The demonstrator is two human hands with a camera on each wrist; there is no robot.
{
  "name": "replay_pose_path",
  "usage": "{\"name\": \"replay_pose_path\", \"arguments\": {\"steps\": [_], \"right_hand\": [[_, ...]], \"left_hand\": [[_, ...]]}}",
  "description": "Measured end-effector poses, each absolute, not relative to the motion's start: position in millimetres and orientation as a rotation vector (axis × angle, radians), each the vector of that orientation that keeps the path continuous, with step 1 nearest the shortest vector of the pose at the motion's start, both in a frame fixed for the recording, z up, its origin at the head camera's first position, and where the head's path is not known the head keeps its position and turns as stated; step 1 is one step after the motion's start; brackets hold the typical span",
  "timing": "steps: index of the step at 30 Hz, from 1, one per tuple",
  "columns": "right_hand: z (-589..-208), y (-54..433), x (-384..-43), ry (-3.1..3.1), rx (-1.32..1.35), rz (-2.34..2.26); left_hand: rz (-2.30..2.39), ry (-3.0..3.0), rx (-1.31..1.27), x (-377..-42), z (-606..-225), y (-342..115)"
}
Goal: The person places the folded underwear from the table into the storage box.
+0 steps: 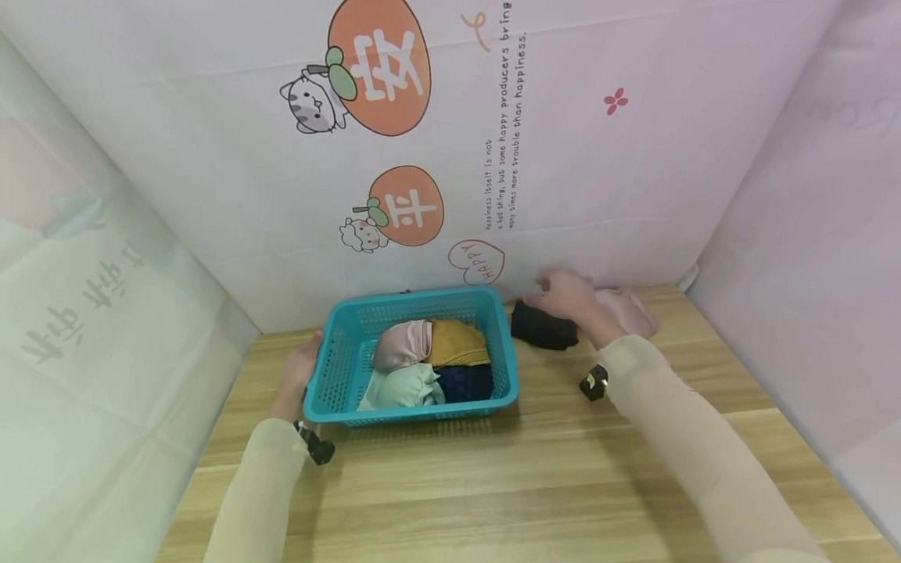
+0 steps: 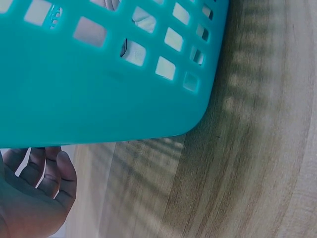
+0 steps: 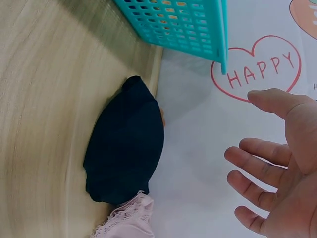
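The person's left hand (image 1: 303, 363) holds the left side of a turquoise plastic basket (image 1: 411, 417), its fingers bent against the rim. In the left wrist view, the basket's edge hides some of the fingertips. Inside lie folded cloth pieces: pink (image 1: 403, 346), mustard yellow (image 1: 457, 342), pale mint (image 1: 408, 387) and navy (image 1: 466, 383). To the right of the basket, the right hand (image 1: 566, 297) hovers over a black folded cloth (image 3: 124, 144), its fingers apart and loosely bent with nothing in them. A pink cloth (image 3: 126, 220) with a lacy edge lies beside the black one.
A wooden tabletop (image 1: 450, 485) carries everything. White printed sheeting (image 1: 563, 172) rises directly behind the basket and the cloths. More sheeting encloses the left side (image 1: 105, 313) and the right side (image 1: 809, 274).
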State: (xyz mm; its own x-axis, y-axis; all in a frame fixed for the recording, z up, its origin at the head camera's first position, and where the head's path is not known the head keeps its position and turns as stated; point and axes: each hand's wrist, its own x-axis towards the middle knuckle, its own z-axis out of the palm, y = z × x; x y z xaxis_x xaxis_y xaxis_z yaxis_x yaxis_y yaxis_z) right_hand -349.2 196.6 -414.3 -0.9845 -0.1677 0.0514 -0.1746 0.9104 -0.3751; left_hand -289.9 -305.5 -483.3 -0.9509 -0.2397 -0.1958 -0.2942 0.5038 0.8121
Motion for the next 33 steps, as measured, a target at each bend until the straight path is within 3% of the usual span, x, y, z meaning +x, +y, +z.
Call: {"name": "replay_pose_path", "arguments": {"steps": [33], "right_hand": [[-445,217,-362,-3.113,0.272,0.634]], "left_hand": [[1.434,2.632,-0.519,-287,-480,-303]]}}
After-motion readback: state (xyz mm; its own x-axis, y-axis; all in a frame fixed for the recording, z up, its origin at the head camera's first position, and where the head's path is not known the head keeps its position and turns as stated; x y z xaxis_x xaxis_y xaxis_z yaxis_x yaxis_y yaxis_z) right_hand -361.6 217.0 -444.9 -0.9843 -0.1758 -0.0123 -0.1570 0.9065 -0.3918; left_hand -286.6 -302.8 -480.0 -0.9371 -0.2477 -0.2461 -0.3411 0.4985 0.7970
